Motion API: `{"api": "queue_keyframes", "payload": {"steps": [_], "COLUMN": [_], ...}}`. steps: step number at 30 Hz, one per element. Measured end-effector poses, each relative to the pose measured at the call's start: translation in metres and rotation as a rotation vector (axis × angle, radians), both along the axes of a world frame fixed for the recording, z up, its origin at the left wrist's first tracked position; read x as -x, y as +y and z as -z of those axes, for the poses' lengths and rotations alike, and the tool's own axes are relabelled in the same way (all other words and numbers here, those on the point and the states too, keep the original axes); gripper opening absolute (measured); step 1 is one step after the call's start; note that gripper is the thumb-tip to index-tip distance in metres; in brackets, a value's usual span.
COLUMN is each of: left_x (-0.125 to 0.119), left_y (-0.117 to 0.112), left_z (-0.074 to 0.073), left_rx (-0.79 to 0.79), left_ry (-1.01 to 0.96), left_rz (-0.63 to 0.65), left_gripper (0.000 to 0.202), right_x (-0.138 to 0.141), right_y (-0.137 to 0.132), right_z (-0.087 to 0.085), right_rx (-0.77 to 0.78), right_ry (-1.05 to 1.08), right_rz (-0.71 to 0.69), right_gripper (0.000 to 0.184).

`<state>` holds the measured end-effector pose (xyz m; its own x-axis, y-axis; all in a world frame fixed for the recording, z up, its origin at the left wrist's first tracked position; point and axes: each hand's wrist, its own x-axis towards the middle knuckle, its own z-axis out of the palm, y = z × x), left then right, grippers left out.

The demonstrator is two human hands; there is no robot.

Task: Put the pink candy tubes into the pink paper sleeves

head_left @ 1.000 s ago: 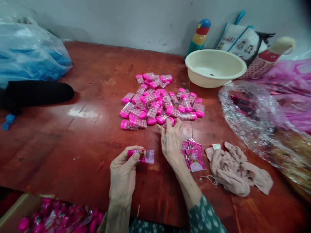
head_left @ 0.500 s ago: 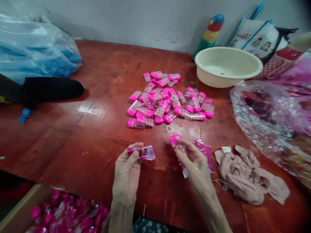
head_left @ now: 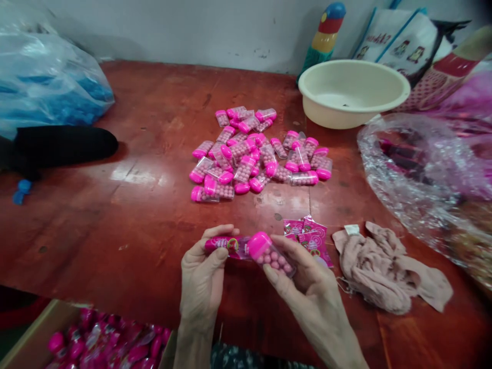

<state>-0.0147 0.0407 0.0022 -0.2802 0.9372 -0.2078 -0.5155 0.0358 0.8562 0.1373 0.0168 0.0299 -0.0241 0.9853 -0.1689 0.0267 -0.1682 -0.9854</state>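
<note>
Pink plastic, front and centre! The right hand (head_left: 313,292) had a capped container (head_left: 272,256) of pink balls gripped between thumb and fingers at the lower middle of the frame, the cap (head_left: 260,244) tipped toward the upper left. Just left of it, the left hand (head_left: 203,279) pinched a printed wrapper (head_left: 219,244) between thumb and fingertips; the cap overlapped the wrapper's right end, though whether they touched I couldn't tell. Close beyond the right hand lay some flat wrappers (head_left: 313,238), and right of those a crumpled cloth (head_left: 378,277), narrowing the room there. Above the hands came a band of red tabletop (head_left: 154,230), then the pile of containers (head_left: 245,168) at mid-frame. More room on the left: broad wood, running out to a black object (head_left: 69,146). Upper right, a cream basin (head_left: 346,120) and clear plastic (head_left: 403,200) crowded that side. Lower left, the tabletop's front edge dropped off above a loaded carton (head_left: 36,330).
</note>
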Motion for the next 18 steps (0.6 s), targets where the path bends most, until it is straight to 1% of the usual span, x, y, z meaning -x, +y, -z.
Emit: {"api": "queue_keyframes", "payload": {"steps": [2, 4, 8, 10, 11, 13, 15, 18], "left_x": [0.001, 0.003, 0.004, 0.001, -0.001, -0.005, -0.008, -0.009], "left_y": [0.0, -0.001, -0.001, -0.001, -0.001, -0.001, 0.0, 0.0], "left_z": [0.002, 0.004, 0.006, 0.006, 0.006, 0.006, 0.006, 0.005], "left_rx": [-0.03, -0.054, -0.025, -0.019, -0.025, -0.04, -0.035, 0.005], "left_ry": [0.012, 0.029, 0.076, 0.098, 0.096, 0.074, 0.044, 0.002], "left_rz": [0.067, 0.158, 0.379, 0.434, 0.431, 0.379, 0.311, 0.226], "left_gripper": [0.012, 0.016, 0.029, 0.028, 0.025, 0.021, 0.023, 0.023], "right_x": [-0.004, -0.007, -0.01, -0.011, -0.011, -0.011, -0.012, -0.013], "right_y": [-0.001, -0.003, -0.006, -0.006, -0.006, -0.005, -0.003, 0.001], "right_z": [0.004, 0.006, 0.007, 0.006, 0.006, 0.005, 0.004, 0.002], "right_rx": [0.005, 0.026, 0.107, 0.127, 0.119, 0.059, -0.046, -0.188], "right_ry": [-0.041, -0.068, -0.133, -0.149, -0.167, -0.239, -0.311, -0.328], "right_rz": [-0.024, -0.027, 0.057, 0.081, 0.081, 0.07, 0.041, -0.034], "right_gripper": [0.035, 0.036, 0.036, 0.036, 0.035, 0.033, 0.032, 0.036]}}
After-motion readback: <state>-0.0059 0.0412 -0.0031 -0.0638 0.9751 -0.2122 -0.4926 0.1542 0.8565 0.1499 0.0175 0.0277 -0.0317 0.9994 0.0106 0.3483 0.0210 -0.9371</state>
